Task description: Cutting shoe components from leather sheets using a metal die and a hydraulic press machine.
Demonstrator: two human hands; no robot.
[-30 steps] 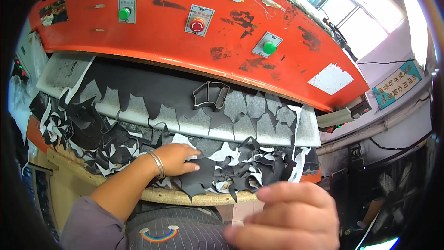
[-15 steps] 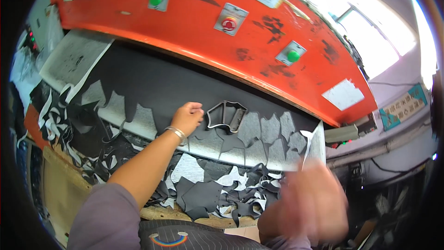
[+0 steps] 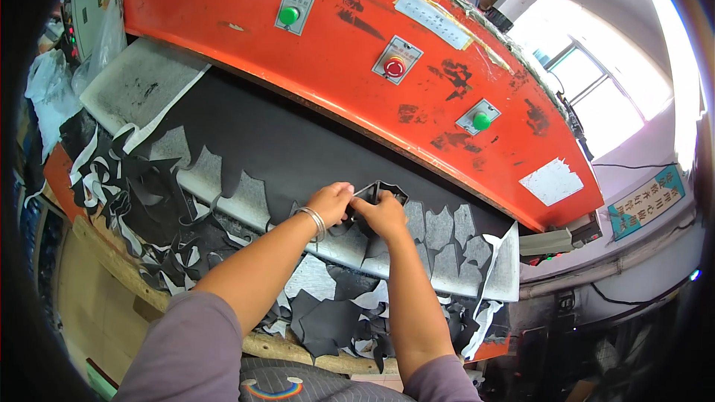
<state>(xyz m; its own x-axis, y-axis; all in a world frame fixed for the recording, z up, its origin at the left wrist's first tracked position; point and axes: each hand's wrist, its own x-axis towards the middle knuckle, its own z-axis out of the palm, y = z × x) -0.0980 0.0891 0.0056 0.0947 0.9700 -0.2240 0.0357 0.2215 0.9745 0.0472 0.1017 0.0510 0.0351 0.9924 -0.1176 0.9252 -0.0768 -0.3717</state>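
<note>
My left hand [image 3: 333,202], with bracelets on its wrist, has its fingers closed at the left edge of a metal cutting die [image 3: 393,190]. From the other side, my right hand [image 3: 385,214] grips the near wall of this die, its thumb close to the left fingertips. Between and under the hands much of the die is hidden; its far rim shows. It sits on a black sheet of material [image 3: 261,123], by the sheet's jagged near edge. Cut-out gaps there expose the pale grey cutting board [image 3: 232,201].
An orange press beam [image 3: 328,74] with green buttons [image 3: 289,16] and a red one [image 3: 394,68] spans the far side. Black and white scraps [image 3: 320,320] heap along the near edge and at left. A plastic bag [image 3: 52,89] hangs at far left.
My right hand has come from the lower right up to the die. My left hand has moved right onto it. The view has shifted slightly.
</note>
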